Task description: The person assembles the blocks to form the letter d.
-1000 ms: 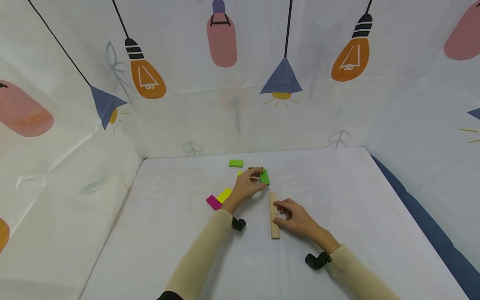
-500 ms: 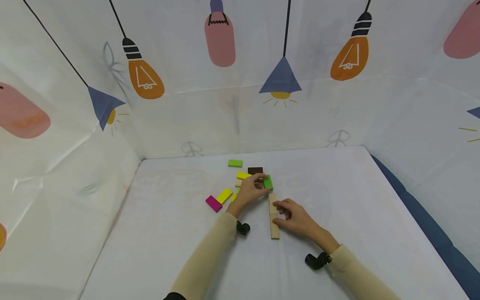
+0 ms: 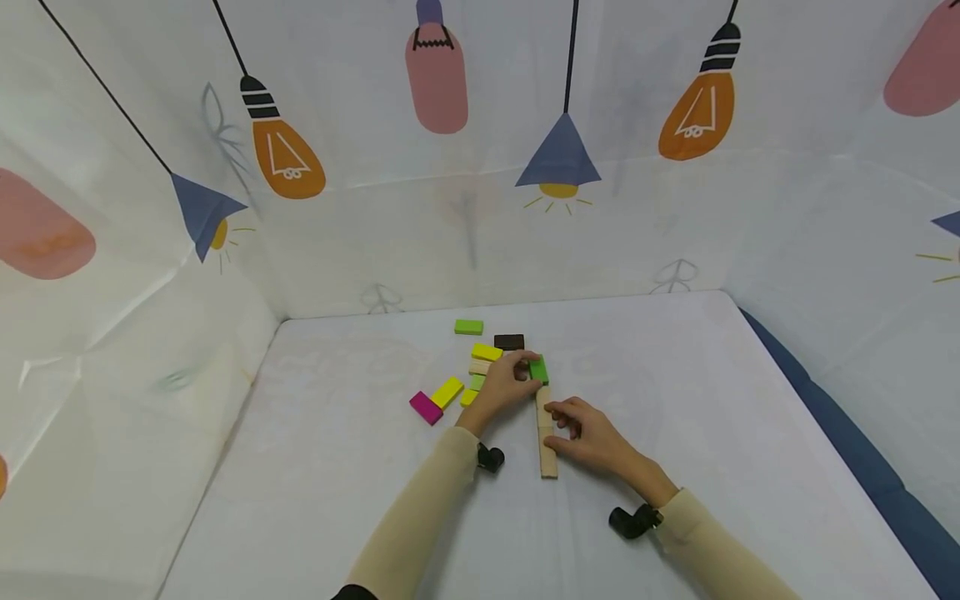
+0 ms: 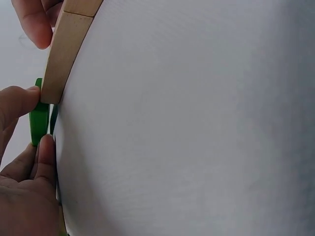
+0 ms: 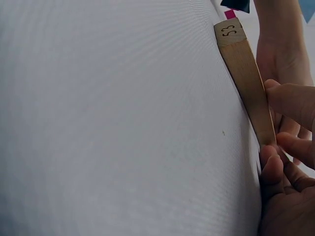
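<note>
Since my left hand pinches the green block, pushing too hard could skew the wooden row beside my grip.

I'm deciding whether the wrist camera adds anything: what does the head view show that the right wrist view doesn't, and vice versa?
Only the head view: the bright green block pinched by the left hand, the dark brown block, the yellow blocks and the orange printed bulbs.

Only the right wrist view: the number 53 on the end of the nearer wooden block.

Both: that wooden block, the left hand, the right hand and, just a sliver in the wrist view, the magenta block.
</note>
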Available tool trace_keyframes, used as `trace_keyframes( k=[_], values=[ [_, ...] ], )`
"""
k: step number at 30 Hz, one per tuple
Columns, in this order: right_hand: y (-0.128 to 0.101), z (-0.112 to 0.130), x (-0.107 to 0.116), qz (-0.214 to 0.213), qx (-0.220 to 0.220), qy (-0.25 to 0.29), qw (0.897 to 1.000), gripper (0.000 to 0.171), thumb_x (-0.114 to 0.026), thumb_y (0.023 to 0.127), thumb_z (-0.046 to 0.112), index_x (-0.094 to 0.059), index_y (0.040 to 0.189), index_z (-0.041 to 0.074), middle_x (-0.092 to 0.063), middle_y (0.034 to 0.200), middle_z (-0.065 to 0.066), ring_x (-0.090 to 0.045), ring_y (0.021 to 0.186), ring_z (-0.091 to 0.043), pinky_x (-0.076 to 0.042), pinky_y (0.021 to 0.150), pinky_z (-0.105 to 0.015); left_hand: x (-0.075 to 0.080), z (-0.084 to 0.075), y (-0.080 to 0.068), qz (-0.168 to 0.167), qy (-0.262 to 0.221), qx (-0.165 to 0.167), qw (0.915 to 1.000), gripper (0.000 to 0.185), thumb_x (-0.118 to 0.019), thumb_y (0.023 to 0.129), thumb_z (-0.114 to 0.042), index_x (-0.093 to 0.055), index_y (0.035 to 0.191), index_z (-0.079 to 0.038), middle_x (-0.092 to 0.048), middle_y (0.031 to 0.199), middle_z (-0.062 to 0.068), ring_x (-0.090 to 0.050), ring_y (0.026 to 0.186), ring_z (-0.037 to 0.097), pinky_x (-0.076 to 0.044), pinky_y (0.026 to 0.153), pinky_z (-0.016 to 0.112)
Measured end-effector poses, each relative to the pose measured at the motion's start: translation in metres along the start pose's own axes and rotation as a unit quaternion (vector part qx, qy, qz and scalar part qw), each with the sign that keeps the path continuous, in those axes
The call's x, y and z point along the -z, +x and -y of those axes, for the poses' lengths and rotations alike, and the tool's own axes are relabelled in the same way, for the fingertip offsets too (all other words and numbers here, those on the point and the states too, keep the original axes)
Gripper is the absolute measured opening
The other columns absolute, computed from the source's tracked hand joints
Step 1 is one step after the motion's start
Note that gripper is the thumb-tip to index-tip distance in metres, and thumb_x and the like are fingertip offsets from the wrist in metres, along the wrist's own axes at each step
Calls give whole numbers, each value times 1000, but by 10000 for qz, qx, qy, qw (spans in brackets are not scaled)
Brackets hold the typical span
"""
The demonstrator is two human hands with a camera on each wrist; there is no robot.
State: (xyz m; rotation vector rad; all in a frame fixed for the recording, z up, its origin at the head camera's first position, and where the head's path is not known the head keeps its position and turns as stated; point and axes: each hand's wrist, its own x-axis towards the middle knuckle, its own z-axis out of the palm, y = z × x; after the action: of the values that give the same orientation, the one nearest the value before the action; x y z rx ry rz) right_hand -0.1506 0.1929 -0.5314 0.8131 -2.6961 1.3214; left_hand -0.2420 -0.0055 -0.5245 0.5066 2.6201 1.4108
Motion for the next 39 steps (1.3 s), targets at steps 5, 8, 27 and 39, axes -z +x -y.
trace_keyframes(
  k=[5, 8, 27, 39],
  values=[
    [0, 1, 0, -1, -15, 24, 10000, 49, -79, 80, 25, -63, 121, 2, -60, 97, -3, -54, 74, -11, -46, 62, -20, 1, -2, 1, 132, 138, 63, 9998, 38, -73, 84, -20, -63, 121, -22, -62, 109, 1, -55, 90, 11, -48, 78, 24],
    [0, 3, 1, 4, -15, 29, 10000, 49, -79, 80, 25, -63, 121, 2, -60, 98, -4, -54, 74, -12, -46, 62, -20, 2, -5, 1, 200, 177, 121, 9996, 38, -73, 85, -19, -63, 122, -21, -62, 107, 1, -54, 89, 12, -47, 78, 24],
    [-1, -2, -1, -17, 18, 18, 10000, 49, -79, 81, 25, -63, 121, 2, -61, 98, -4, -55, 75, -12, -46, 62, -19, 2, -12, 3, 250, 172, 416, 9987, 43, -74, 81, -16, -62, 122, -21, -60, 108, 4, -51, 89, 15, -45, 75, 26],
    [0, 1, 1, 81, -53, 28, 9999, 50, -77, 82, 28, -62, 122, 2, -61, 99, -3, -55, 77, -12, -47, 64, -20, -1, -13, 4, 184, 276, 389, 9987, 40, -72, 84, -15, -62, 123, -17, -61, 108, 3, -52, 89, 15, -45, 77, 26]
  ],
)
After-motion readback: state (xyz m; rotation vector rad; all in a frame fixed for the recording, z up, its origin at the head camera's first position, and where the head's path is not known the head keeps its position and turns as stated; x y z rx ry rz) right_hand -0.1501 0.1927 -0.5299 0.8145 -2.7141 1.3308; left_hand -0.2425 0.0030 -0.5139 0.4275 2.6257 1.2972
